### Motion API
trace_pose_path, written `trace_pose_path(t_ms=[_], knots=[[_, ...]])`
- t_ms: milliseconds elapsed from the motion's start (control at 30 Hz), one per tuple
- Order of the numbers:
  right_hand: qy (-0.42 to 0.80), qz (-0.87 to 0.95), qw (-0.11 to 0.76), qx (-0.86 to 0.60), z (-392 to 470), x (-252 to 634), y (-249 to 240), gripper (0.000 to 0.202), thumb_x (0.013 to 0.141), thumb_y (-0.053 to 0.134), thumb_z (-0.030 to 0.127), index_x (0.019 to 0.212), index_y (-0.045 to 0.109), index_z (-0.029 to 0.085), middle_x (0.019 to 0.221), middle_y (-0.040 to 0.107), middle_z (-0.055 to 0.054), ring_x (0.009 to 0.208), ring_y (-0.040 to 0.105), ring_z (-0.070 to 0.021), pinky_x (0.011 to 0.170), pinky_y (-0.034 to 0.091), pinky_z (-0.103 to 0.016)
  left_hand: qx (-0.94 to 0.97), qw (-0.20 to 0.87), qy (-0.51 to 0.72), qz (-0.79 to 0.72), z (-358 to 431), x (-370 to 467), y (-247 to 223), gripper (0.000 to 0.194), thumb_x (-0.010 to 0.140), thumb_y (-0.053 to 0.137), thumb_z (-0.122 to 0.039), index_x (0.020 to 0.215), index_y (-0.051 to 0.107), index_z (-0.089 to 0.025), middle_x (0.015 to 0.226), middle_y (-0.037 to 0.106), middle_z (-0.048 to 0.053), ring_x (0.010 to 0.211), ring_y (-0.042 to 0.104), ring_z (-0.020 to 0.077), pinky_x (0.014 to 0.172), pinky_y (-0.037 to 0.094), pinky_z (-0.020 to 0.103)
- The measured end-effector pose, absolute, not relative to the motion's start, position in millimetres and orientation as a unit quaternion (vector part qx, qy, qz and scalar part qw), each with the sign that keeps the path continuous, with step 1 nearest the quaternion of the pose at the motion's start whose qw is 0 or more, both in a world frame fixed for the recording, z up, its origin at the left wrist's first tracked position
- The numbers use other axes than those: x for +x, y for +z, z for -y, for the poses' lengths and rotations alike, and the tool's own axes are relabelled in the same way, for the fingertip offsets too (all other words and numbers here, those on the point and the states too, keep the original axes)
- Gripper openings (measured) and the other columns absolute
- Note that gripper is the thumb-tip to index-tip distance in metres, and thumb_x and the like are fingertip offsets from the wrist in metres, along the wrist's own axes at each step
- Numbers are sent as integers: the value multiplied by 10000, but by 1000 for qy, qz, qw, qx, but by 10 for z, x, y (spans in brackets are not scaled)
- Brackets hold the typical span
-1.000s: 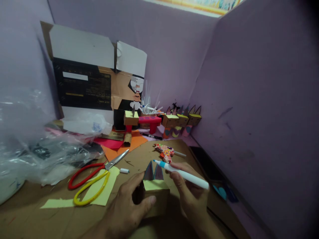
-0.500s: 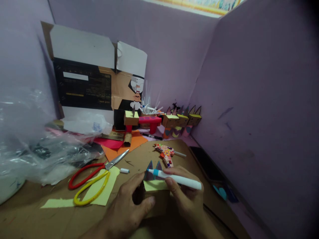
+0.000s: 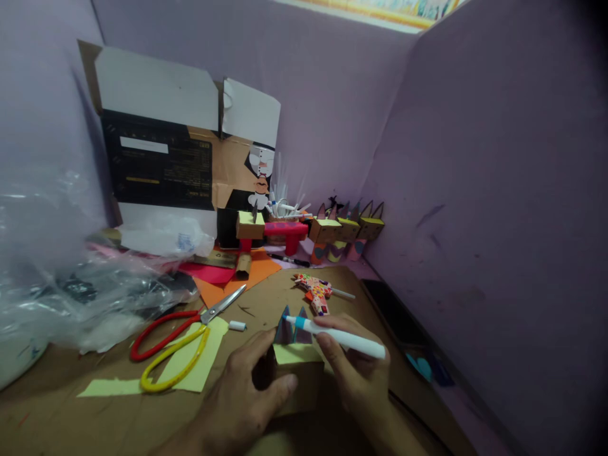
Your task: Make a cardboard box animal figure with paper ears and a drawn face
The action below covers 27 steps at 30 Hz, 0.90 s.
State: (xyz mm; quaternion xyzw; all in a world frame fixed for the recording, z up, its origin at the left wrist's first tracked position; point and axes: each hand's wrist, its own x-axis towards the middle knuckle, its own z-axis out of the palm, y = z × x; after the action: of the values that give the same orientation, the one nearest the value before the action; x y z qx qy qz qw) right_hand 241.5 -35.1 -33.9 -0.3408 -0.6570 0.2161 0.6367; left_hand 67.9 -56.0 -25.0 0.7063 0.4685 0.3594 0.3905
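My left hand (image 3: pixel 247 383) is closed round the left side of a small cardboard box (image 3: pixel 304 383) with a yellow paper top. Two pointed paper ears (image 3: pixel 285 328) stand up from the box's far edge, marked with dark blue lines. In my right hand (image 3: pixel 358 364) is a white marker pen (image 3: pixel 346 339) with a blue collar. Its tip lies at the left ear, near the upper part; whether it touches cannot be made out. The pen's white cap (image 3: pixel 237 326) rests on the cardboard to the left of the ears.
Scissors (image 3: pixel 204 323) with red and yellow handles lie left over yellow paper (image 3: pixel 199 364). A patterned glue gun (image 3: pixel 314 291) sits beyond the box. Plastic bags (image 3: pixel 95 278) fill the left; eared box figures (image 3: pixel 327 228) stand behind. A dark phone-like slab (image 3: pixel 392 310) lies right.
The marker tip has shifted slightly up and to the right along the left ear, with my right hand. My left hand and the box have hardly moved.
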Motion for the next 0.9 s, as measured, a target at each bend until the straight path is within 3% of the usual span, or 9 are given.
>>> trace_pose_path(t_ms=[133,300,433,667,900], knots=[[217,666,633,-329,363,2412,-311,224,782,645,97,919,717,260,752,713,14,655,628,-129,586,488,-227,702,395,360,-471,560,676,-255,481,760,595,-230,1239,556,-237,1268,610,57,1128,564,252,970,440,375],[219,641,646,-352,338,2431,-370,222,795,647,112,947,718,257,849,727,-26,791,664,-183,678,521,-285,712,390,351,-467,563,672,-221,502,774,594,-242,1273,536,-231,1278,603,71,1137,558,266,978,435,394],[213,623,654,-372,330,2439,-391,200,797,653,128,942,720,250,858,722,-38,793,661,-193,696,525,-308,711,395,352,-464,569,673,-219,481,777,599,-263,1254,548,-235,1274,604,64,1141,553,262,981,433,385],[233,646,643,-339,371,2413,-313,170,781,659,131,879,739,245,744,725,-21,653,653,-166,580,516,-265,695,413,355,-469,569,660,-234,476,774,596,-245,1247,550,-222,1283,600,67,1143,553,266,978,435,373],[246,522,705,-412,343,2583,-282,91,773,690,265,822,740,208,646,712,-21,553,657,-168,496,526,-256,620,506,396,-450,505,624,-320,566,743,636,-402,1256,540,-183,1203,652,77,1075,603,294,918,478,375]])
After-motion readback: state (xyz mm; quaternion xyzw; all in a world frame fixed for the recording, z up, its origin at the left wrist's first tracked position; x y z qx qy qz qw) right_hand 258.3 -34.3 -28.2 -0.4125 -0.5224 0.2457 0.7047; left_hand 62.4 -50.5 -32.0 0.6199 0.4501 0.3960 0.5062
